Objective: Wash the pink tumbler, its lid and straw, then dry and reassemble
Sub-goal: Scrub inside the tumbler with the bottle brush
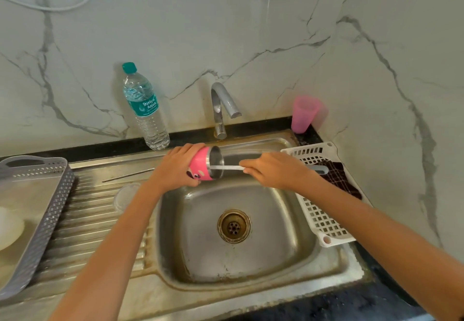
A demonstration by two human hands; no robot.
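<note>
The pink tumbler (204, 163) lies on its side above the steel sink (276, 258), its steel mouth facing right. My left hand (179, 167) grips its body. My right hand (275, 168) holds a thin bottle brush (227, 168) whose white shaft reaches into the tumbler's mouth; the brush's grey handle end shows past my hand. A steel straw (128, 175) lies on the ribbed drainboard. A clear round lid (125, 195) rests on the drainboard by the sink's left edge.
A tap (221, 109) stands behind the sink; no water is seen running. A water bottle (144, 108) stands at the back left, a pink cup (303, 117) at the back right. A white basket (324, 195) holds a dark cloth. A grey tray (37, 220) sits at the left.
</note>
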